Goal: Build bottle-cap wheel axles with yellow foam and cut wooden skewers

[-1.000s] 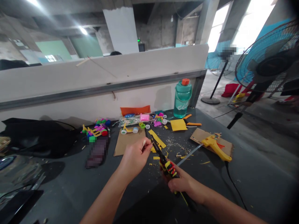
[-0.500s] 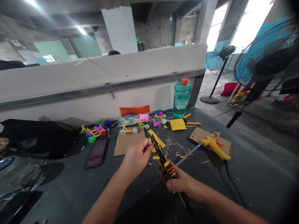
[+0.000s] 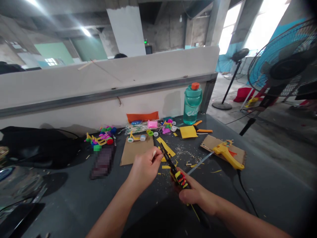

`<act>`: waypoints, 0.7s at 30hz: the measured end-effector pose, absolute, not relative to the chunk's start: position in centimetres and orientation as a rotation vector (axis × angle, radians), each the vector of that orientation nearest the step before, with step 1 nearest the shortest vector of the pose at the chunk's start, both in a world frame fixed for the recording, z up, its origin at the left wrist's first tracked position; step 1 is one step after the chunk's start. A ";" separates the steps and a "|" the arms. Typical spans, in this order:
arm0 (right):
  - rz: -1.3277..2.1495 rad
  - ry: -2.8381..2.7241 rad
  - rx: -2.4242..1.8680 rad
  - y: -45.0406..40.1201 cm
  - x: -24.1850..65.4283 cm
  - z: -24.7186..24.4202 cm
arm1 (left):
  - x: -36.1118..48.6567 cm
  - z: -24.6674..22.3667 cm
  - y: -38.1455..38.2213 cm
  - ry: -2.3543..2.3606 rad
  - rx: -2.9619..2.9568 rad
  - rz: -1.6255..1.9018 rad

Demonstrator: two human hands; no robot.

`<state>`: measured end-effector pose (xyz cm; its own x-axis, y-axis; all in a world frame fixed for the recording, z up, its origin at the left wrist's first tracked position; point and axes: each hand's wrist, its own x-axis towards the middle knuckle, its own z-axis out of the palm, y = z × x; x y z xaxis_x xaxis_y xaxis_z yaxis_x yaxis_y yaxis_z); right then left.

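Note:
My left hand (image 3: 146,165) is closed in a pinch on a small pale stick (image 3: 154,153); its end shows above the fingers. My right hand (image 3: 192,190) is wrapped round the grips of black pliers (image 3: 179,178) with yellow and red parts. Their long narrow jaws point up and left, close to my left fingertips. Whether the jaws touch the stick, I cannot tell. Beneath lie yellow strips (image 3: 166,147) and scattered pale chips (image 3: 185,153). Behind my left hand, a small yellow wheeled piece (image 3: 136,138) rests on a cardboard sheet (image 3: 127,152).
At right, a yellow glue gun (image 3: 228,154) with its cord lies on cardboard (image 3: 206,142). A green bottle (image 3: 192,105) stands by the low partition (image 3: 158,72). Orange-handled pliers (image 3: 204,131) sit beside a yellow sheet (image 3: 188,132). Colourful plastic parts (image 3: 106,137) and a black bag (image 3: 37,145) are leftward.
My right hand and the pliers have shifted slightly right and down. My left hand keeps its pinch in nearly the same place.

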<state>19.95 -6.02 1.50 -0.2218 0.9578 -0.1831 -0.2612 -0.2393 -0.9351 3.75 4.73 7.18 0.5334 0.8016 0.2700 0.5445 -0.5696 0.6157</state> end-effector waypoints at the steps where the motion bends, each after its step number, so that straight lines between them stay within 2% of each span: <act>1: 1.629 -1.015 -1.037 -6.0 19.9 1.6 | 3.8 7.2 4.7 1.097 2.309 0.754; 12: 1.524 -0.930 -1.144 -4.6 18.4 1.0 | 4.3 6.9 5.1 1.083 2.137 0.722; 16: 1.517 -0.801 -1.084 -4.5 19.5 1.3 | 4.3 6.4 5.8 1.030 1.947 0.847; 21: 1.451 -0.972 -1.013 -4.9 19.6 2.1 | 4.2 5.9 6.0 0.942 1.670 0.863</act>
<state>19.60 -4.90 2.07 -0.0724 0.9939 -0.0831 -0.3013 -0.1013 -0.9481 4.20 6.05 5.94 0.4432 0.8902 0.1051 0.1824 -0.2044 0.9617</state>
